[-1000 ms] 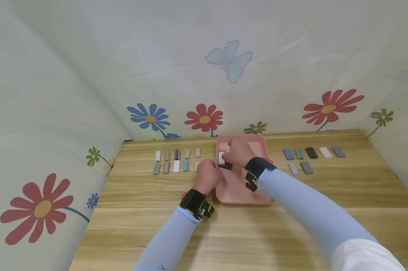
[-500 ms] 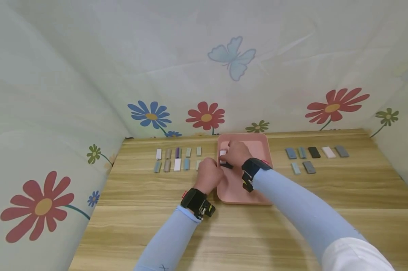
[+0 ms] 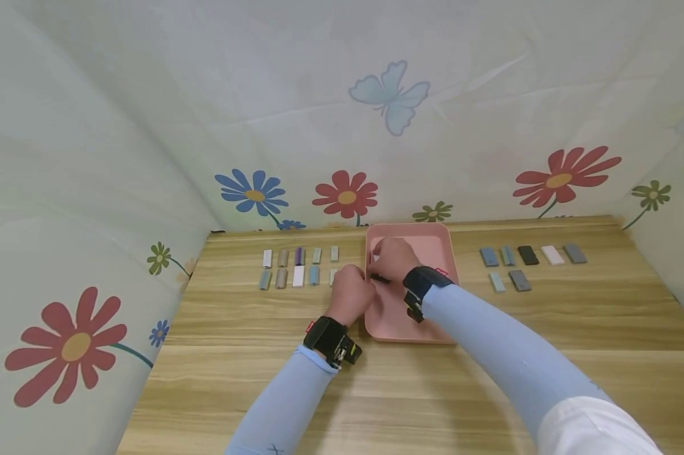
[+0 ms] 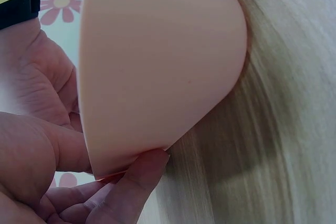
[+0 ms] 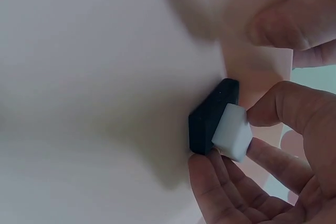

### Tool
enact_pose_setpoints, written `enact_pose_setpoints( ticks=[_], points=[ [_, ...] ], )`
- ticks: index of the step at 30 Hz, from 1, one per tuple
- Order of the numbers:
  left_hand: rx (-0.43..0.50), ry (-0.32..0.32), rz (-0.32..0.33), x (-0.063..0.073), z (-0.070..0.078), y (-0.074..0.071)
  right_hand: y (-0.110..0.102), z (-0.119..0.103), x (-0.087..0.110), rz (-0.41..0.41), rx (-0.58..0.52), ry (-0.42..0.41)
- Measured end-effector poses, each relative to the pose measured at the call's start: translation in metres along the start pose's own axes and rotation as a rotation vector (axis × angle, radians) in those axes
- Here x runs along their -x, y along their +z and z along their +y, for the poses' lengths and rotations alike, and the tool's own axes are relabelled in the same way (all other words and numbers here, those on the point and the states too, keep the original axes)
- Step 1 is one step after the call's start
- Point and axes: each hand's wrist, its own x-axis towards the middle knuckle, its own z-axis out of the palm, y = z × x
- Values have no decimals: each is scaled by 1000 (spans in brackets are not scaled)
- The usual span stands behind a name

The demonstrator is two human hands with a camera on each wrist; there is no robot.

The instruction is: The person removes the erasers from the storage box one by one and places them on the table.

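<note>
A pink tray [image 3: 410, 326] lies on the wooden table. At its left edge my left hand [image 3: 350, 296] pinches the side wall, thumb and fingers on either face of the pink wall [image 4: 163, 56] in the left wrist view. Inside the tray, my right hand [image 3: 397, 260] holds a small white block [image 5: 232, 132] between thumb and fingertips. Against it lies a black block [image 5: 212, 116] with bevelled corners, touched by a fingertip. Both blocks sit close to the tray's left wall. From the head, the right hand covers most of the white block.
Two rows of small blocks, white, tan, blue, green and purple, lie left of the tray, including a white block [image 3: 299, 276]. Right of it lie several more, among them a black block [image 3: 528, 255] and a grey block [image 3: 520, 280]. A flower-printed curtain [image 3: 296, 114] stands behind.
My right hand has shifted slightly left and its fingers now cover more of the white block in the head view. My left hand stays at the tray's edge.
</note>
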Motion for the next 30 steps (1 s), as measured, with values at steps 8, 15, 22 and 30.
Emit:
enact_pose_setpoints(
  ticks=[8,15,22,30],
  points=[
    [12,-22,-28,1,6,0,-4,3,5,21,49,-44],
    [23,-72,-65,1,9,1,-13,13,11,-19,46,-28],
    [53,-141,-98,2,10,3,-44,29,31,-50,78,-1],
    [52,-170,-102,1,9,0,-110,66,57,-40,52,21]
  ],
)
